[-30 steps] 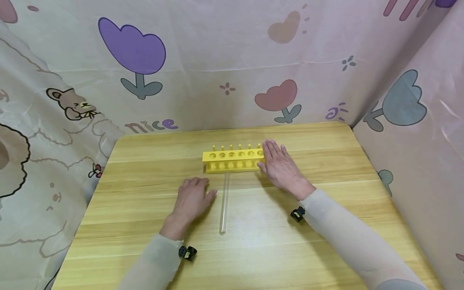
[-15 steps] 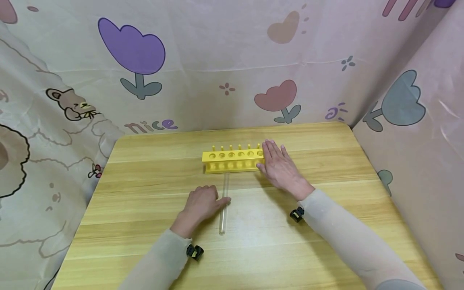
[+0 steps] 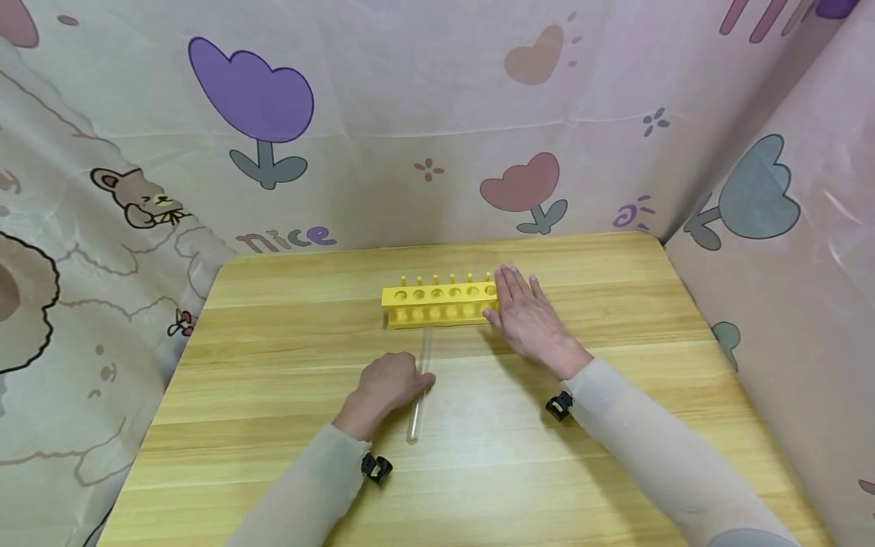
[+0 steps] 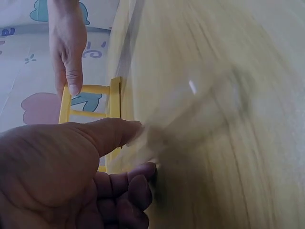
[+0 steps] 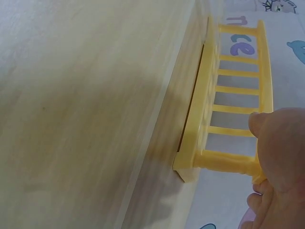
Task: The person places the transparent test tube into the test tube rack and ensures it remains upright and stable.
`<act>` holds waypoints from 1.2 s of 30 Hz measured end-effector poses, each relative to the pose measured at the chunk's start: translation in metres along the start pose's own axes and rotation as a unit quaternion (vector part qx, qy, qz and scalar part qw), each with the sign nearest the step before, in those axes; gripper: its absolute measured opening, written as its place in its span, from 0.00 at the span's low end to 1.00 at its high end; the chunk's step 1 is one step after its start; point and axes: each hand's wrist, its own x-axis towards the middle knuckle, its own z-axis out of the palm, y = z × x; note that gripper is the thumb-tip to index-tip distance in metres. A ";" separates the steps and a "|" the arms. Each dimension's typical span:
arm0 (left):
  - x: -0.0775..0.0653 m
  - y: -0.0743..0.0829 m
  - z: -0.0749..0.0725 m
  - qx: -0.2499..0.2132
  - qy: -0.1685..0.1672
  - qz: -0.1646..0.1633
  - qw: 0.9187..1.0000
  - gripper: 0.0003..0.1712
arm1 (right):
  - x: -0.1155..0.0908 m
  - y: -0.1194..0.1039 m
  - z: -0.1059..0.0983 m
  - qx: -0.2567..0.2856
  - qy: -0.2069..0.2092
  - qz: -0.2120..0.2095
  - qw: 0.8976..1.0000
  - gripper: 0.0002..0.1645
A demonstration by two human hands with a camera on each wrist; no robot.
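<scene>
A clear glass test tube [image 3: 415, 425] is in my left hand [image 3: 388, 380], pinched between thumb and fingers partway along its length. Its rounded end points toward me and lies low over the table; the left wrist view shows the tube [image 4: 205, 109] blurred and tilted. A yellow test tube rack [image 3: 437, 295], with a row of round holes and several pegs, stands upright beyond the tube. My right hand [image 3: 532, 319] holds the rack's right end, thumb over the front and fingers along the end. In the right wrist view the thumb touches the rack's [image 5: 231, 162] upper bar.
The wood-grain table [image 3: 588, 471] carries the rack and tube. A printed curtain [image 3: 383, 91] hangs behind it and along both sides. A small black camera [image 3: 376, 469] is strapped at the left wrist, another black camera [image 3: 560, 406] at the right.
My left hand has moved right to the test tube and taken hold of it. The tube's near end has shifted slightly left. My right hand stays at the rack.
</scene>
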 end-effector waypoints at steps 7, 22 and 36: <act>-0.010 -0.002 -0.011 -0.048 -0.001 0.023 0.999 0.15 | 0.000 0.000 0.000 0.001 -0.002 -0.001 1.000 0.48; -0.024 0.002 -0.041 0.008 0.248 0.211 0.945 0.10 | 0.000 0.002 0.000 0.000 0.005 -0.003 1.000 0.48; -0.009 -0.009 -0.041 0.111 0.372 0.284 0.877 0.18 | 0.001 0.000 0.000 0.002 -0.006 -0.002 1.000 0.49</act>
